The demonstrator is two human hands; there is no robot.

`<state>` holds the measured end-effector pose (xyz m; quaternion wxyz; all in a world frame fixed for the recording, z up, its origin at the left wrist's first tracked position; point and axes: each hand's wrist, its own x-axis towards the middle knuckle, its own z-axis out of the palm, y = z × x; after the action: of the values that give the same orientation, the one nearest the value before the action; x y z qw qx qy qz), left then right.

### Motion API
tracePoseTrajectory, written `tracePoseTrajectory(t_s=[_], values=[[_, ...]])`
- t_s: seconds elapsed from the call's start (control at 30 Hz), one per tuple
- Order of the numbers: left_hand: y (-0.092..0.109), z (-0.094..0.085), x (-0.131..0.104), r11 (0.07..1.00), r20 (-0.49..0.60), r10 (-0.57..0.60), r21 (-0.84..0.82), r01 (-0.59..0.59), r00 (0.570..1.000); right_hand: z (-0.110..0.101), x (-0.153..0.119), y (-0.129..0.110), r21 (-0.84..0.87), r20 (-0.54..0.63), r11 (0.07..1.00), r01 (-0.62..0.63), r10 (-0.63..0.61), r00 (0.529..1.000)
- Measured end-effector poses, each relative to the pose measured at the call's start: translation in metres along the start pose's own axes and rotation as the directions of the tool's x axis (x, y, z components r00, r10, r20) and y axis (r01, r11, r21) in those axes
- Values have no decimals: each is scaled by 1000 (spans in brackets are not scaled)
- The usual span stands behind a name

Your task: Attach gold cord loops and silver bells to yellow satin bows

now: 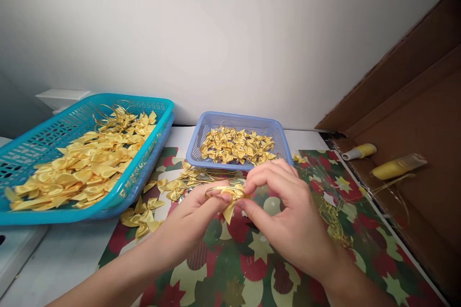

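Note:
Near the middle of the view, my left hand (196,216) pinches a gold ribbon bow (229,211) between thumb and fingers. A loop of thin gold cord or wire (215,189) curves over the same fingers, beside the bow's knot. From the other side, my right hand (284,206) has thumb and index finger closed at the bow's right edge; the exact grip of those fingertips is partly hidden. Just behind my left hand lie loose gold bows with long thin stems (196,176). More loose bows (142,218) are heaped left of my wrist.
A teal basket (32,141) full of gold bows stands at left, stacked on a blue one. Behind my hands is a smaller blue basket (236,116) of bows. Yellow thread spools (398,167) and a cardboard wall (425,96) are right. Gold cord (333,223) lies on the patterned sheet (259,268).

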<state>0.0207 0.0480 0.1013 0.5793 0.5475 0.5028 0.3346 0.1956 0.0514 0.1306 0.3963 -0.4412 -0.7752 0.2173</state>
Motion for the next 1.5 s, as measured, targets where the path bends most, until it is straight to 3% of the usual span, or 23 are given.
tracePoseTrajectory(t_s=[0.1, 0.27, 0.47, 1.0, 1.2, 1.5], values=[[2, 0, 1, 1000, 49, 7, -6, -7, 999, 3, -1, 1, -17, -55, 999, 43, -44, 998], [-1, 2, -1, 991, -25, -84, -111, 81, 996, 7, -2, 2, -68, -178, 996, 62, -73, 981], [-3, 2, -2, 990, 8, -83, -111, 83, 997, 7, -2, 1, -96, -108, 993, 67, -77, 991], [0, 4, -2, 994, -12, -43, -98, 41, 999, 10, -2, 2, -143, -135, 988, 52, -72, 988], [3, 4, -3, 998, 1, 32, -48, -32, 999, 11, -2, 2, -153, -133, 986, 65, -86, 987], [7, 4, -3, 990, -21, 113, 93, -111, 993, 7, -1, 5, -182, 23, 980, 83, -80, 997]])
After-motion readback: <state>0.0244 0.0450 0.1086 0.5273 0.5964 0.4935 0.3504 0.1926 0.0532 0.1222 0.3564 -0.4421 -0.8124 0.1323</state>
